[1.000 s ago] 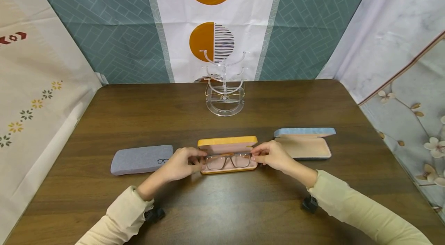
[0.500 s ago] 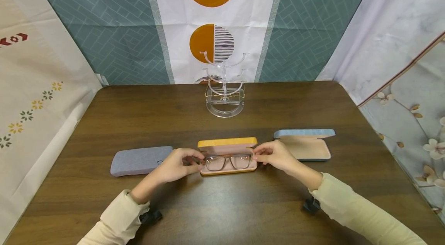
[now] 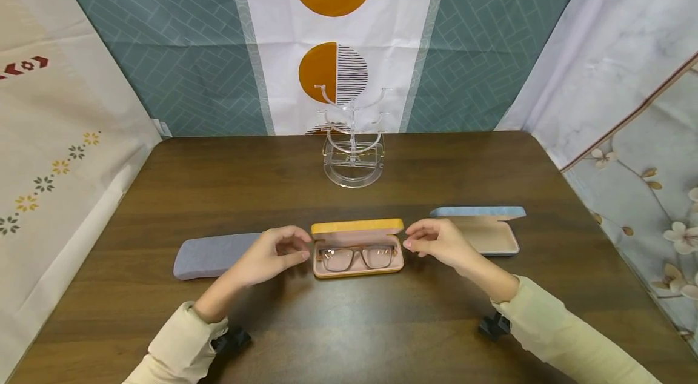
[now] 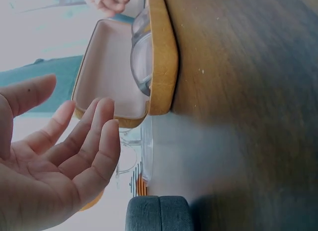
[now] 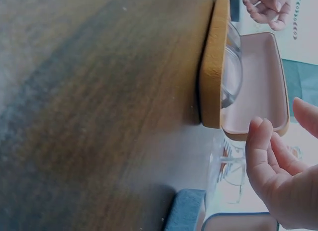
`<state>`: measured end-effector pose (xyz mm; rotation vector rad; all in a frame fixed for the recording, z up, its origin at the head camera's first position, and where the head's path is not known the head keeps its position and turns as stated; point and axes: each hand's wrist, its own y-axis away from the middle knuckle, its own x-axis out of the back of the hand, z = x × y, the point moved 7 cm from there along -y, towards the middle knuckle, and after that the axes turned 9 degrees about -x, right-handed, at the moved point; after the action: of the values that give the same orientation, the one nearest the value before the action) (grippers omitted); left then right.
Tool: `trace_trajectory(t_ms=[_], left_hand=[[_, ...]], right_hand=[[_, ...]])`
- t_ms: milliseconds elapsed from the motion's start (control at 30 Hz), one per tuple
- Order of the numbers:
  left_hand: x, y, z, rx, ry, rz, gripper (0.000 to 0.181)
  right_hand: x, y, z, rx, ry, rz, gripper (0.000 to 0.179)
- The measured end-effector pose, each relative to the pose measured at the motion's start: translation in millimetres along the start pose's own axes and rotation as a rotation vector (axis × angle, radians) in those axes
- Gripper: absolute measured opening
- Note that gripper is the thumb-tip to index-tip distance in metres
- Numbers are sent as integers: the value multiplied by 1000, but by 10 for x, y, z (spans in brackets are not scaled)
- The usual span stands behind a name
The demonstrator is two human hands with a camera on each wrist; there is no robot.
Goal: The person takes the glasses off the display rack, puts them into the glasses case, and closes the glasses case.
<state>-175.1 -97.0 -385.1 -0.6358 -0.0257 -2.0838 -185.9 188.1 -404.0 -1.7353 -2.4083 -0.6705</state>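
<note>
In the head view a yellow glasses case [image 3: 357, 227] stands with its lid up, its pink lining showing. Inside lies a pair of eyeglasses [image 3: 357, 257] with a dark frame, lenses facing the front. My left hand [image 3: 277, 255] is just off the left end of the case, fingers loosely bent and holding nothing. Off the right end, my right hand [image 3: 438, 243] is likewise free of the case, thumb and fingers apart. Both wrist views show bent, bare fingers near the lid [image 4: 107, 67] and the eyeglasses [image 5: 231, 72] in the base.
A closed grey glasses case [image 3: 215, 255] lies left, partly behind the left hand. To the right, a blue case [image 3: 482, 212] stands with its lid up, partly covered by the right hand. A clear acrylic display stand [image 3: 353, 154] is at the back of the wooden table [image 3: 245, 184].
Both hands have let go of the eyeglasses and drawn outward, the left one to the left, the right one to the right. The eyeglasses stay in the yellow case.
</note>
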Motion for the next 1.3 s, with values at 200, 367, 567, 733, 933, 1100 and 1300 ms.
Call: trace_trajectory(t_ms=[200, 367, 567, 733, 933, 1100, 1300], left_hand=[[134, 7, 2, 4, -47, 137, 27], [182, -4, -49, 66, -44, 196, 40], [113, -35, -178, 220, 36, 155, 58], [61, -99, -254, 262, 56, 139, 64], [-9, -173, -312, 283, 80, 123, 64], [-65, -216, -306, 287, 82, 98, 61], [-70, -241, -156, 257, 80, 80, 50]], right_hand=[[65, 5, -24, -12, -31, 24, 37], [80, 5, -28, -15, -39, 34, 48], [47, -38, -18, -17, -46, 15, 59], [8, -108, -2, -41, -60, -11, 59], [-44, -190, 6, -49, -70, -44, 57], [-76, -228, 7, -42, -70, -58, 55], [-87, -244, 9, -45, -84, -53, 48]])
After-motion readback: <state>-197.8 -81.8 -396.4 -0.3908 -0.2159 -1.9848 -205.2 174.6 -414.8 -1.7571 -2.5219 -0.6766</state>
